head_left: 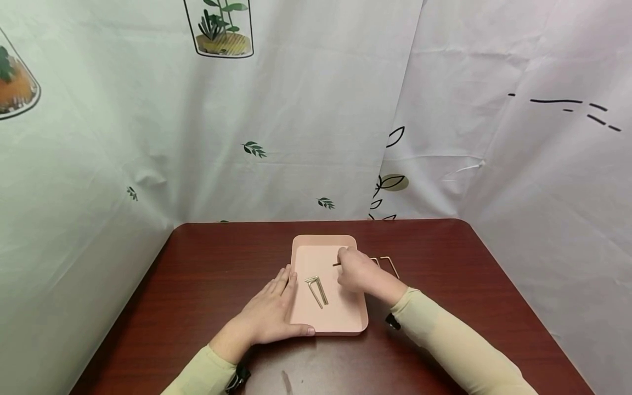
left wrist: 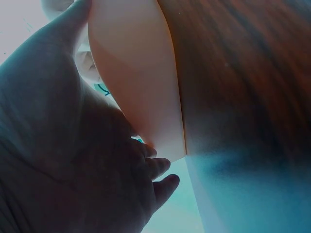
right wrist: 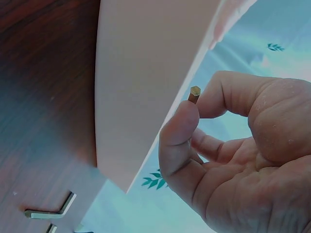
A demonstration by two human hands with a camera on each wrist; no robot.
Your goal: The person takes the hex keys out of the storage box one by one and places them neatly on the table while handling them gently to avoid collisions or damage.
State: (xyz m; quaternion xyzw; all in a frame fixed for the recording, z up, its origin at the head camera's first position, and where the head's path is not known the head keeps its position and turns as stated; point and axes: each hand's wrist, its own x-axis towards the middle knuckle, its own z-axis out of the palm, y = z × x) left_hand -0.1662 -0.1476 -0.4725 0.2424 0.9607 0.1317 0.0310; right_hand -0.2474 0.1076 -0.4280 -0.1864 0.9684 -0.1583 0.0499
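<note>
My left hand (head_left: 269, 314) rests against the left side of a pink tray (head_left: 303, 322), its fingers straight along the rim and its thumb at the near edge. Over the tray's right side, my right hand (head_left: 362, 271) pinches a brass-coloured hex key (right wrist: 194, 92) between thumb and forefinger. Its six-sided end pokes out of the pinch in the right wrist view; the rest is hidden by the fingers. Several gold hex keys (head_left: 321, 291) lie together in the middle of the tray. More hex keys (head_left: 391, 265) are on the table just right of the tray, partly behind the right forearm.
The dark red wooden table (head_left: 227, 258) extends to both sides of the tray. White printed cloth (head_left: 306, 109) hangs behind and beside the table. A dark mark (head_left: 287, 382) shows on the tabletop near the front.
</note>
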